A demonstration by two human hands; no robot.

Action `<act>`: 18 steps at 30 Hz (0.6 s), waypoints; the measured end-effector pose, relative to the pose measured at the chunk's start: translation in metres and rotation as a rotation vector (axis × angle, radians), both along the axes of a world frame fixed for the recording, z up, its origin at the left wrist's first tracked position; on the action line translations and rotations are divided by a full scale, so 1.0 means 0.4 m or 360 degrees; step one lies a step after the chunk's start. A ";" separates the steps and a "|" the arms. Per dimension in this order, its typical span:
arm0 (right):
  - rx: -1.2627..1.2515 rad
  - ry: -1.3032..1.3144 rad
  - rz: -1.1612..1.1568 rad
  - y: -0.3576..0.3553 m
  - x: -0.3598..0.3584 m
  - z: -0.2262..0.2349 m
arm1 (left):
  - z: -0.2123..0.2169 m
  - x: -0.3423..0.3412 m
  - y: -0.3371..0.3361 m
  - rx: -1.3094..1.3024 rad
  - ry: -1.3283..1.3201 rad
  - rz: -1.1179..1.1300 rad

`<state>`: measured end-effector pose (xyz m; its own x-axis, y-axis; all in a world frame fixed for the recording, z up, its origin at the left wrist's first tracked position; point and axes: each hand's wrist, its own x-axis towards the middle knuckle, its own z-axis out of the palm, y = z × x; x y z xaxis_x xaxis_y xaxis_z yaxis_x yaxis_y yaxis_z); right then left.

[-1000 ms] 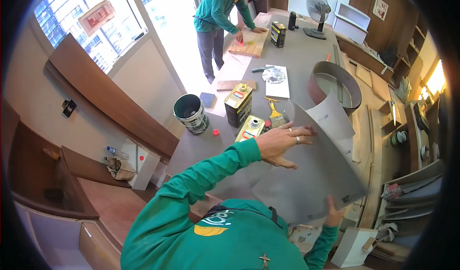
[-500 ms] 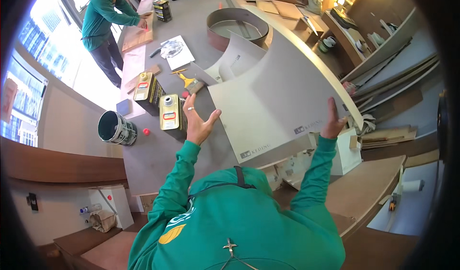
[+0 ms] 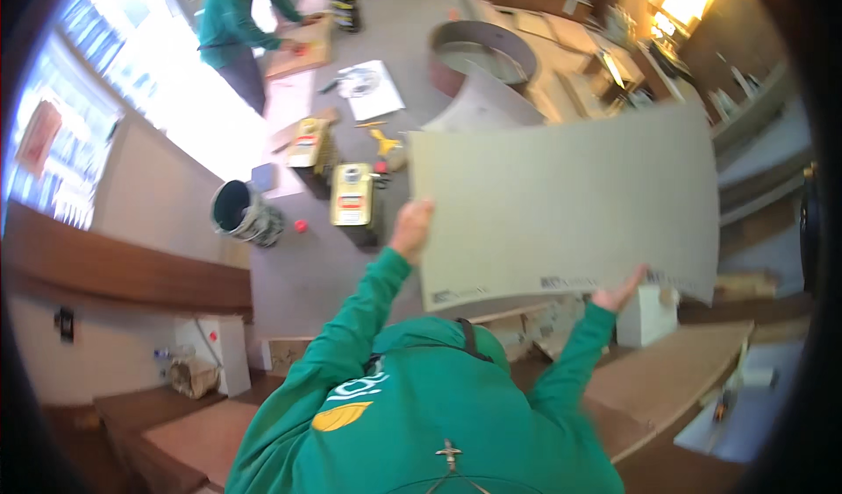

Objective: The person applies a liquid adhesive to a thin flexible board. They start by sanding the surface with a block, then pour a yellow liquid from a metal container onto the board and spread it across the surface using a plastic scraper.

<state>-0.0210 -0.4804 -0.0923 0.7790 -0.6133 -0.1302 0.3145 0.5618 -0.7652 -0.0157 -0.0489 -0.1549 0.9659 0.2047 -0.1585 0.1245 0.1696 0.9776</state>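
A thin, flexible, pale grey-beige laminate sheet [image 3: 561,204] with dark printing along its near edge is held slightly bowed above the workbench [image 3: 303,292]. My left hand [image 3: 412,229] is closed on its left edge. Toward the right of the near edge, my right hand [image 3: 620,292] grips it, its fingers partly hidden and blurred. Behind it a second pale curved sheet [image 3: 484,106] pokes up. Just left of my left hand stand two square metal tins [image 3: 353,197], with a yellow-handled brush [image 3: 384,141] beyond them.
A stained bucket [image 3: 250,218] and a red cap [image 3: 301,225] sit at the left. A round brown hoop [image 3: 443,75] and a smeared white paper [image 3: 373,95] lie farther back. At the far left, a co-worker [image 3: 237,25] leans over a board [image 3: 298,60]. A white box [image 3: 647,317] stands near my right hand.
My left hand has gone from open beside the sheet to gripping its left edge. The sheet has swung flatter and shifted right; my right hand has moved down to its near edge.
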 end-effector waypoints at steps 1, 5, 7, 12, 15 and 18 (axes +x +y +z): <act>-0.0013 -0.0043 0.0012 -0.039 -0.010 -0.029 | -0.027 0.013 -0.006 0.0355 -0.0119 -0.0039; 0.0292 0.0129 -0.0032 -0.077 -0.136 -0.111 | 0.030 -0.028 -0.079 0.0186 -0.0359 -0.0166; 0.0247 0.0327 -0.0135 -0.083 -0.182 -0.164 | 0.172 -0.062 -0.108 -0.0617 -0.0190 -0.0501; 0.0051 0.0249 0.0224 -0.272 -0.169 -0.584 | 0.271 -0.066 -0.217 -0.0875 -0.0148 -0.1122; -0.0248 0.0675 0.0419 -0.156 -0.188 -0.683 | 0.285 -0.103 -0.305 -0.0811 -0.0198 -0.1498; -0.0578 0.0944 0.0610 -0.044 -0.185 -0.694 | 0.303 -0.127 -0.398 -0.0790 -0.0373 -0.1708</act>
